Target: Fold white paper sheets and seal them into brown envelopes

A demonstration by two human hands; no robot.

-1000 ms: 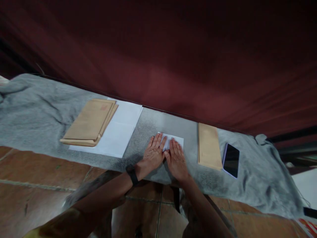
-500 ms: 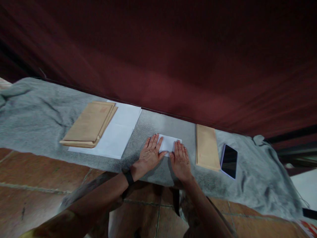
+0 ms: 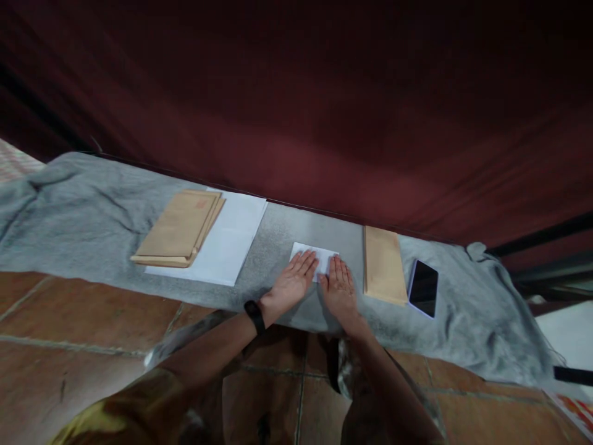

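Note:
A small folded white paper (image 3: pixel 323 259) lies on the grey cloth (image 3: pixel 296 225) at the middle. My left hand (image 3: pixel 293 281) rests flat over its left part, fingers stretched out and pointing up and to the right. On the paper's right end lies my right hand (image 3: pixel 340 290), also flat with its fingers extended. Between the two hands a strip of the paper shows. The palms hide its lower edge in part.
Brown envelopes (image 3: pixel 178 227) lie stacked on white sheets (image 3: pixel 231 238) at the left. More brown envelopes (image 3: pixel 384 266) and a phone (image 3: pixel 423 288) lie at the right. A dark red curtain (image 3: pixel 296 123) hangs behind the cloth.
My left hand has slid right across the paper, uncovering its upper left corner and nearing my right hand. My right hand stays on the right end. The view has shifted slightly.

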